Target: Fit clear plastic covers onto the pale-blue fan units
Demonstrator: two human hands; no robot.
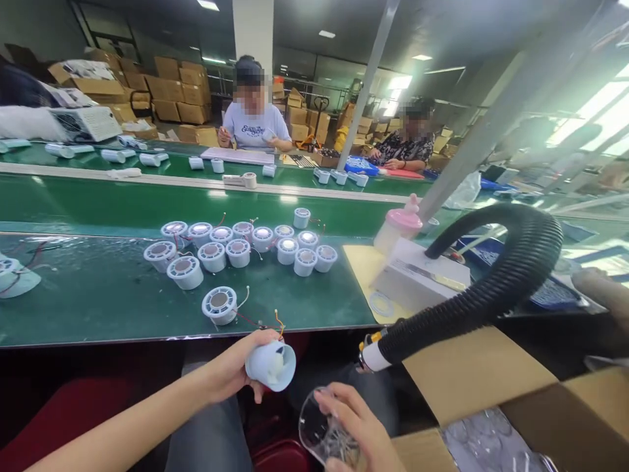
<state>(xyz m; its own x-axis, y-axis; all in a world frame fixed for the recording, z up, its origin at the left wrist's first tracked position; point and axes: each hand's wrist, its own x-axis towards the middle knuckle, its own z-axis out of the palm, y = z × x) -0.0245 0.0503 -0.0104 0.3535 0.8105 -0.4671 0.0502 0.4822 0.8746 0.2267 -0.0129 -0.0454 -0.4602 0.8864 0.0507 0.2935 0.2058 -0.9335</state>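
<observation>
My left hand (238, 364) is closed around a pale blue, cup-shaped plastic housing (258, 360), its open end tilted toward the right. Whitish material shows inside the housing, and thin coloured wires (279, 322) stick out behind it. Lower and to the right, my right hand (361, 419) grips a clear round plastic cover (309, 419) by its rim and side. The two pieces are apart. Closest on the bench beyond my left hand stands a round white-and-blue motor unit (219, 305) with wires.
Several similar motor units (212, 255) stand on the green bench (113, 295). A black flexible hose (457, 295) arches at right beside a white box (417, 272) and a pink-topped bottle (400, 226). An open carton (565, 419) holds clear parts. Two co-workers (256, 128) sit across.
</observation>
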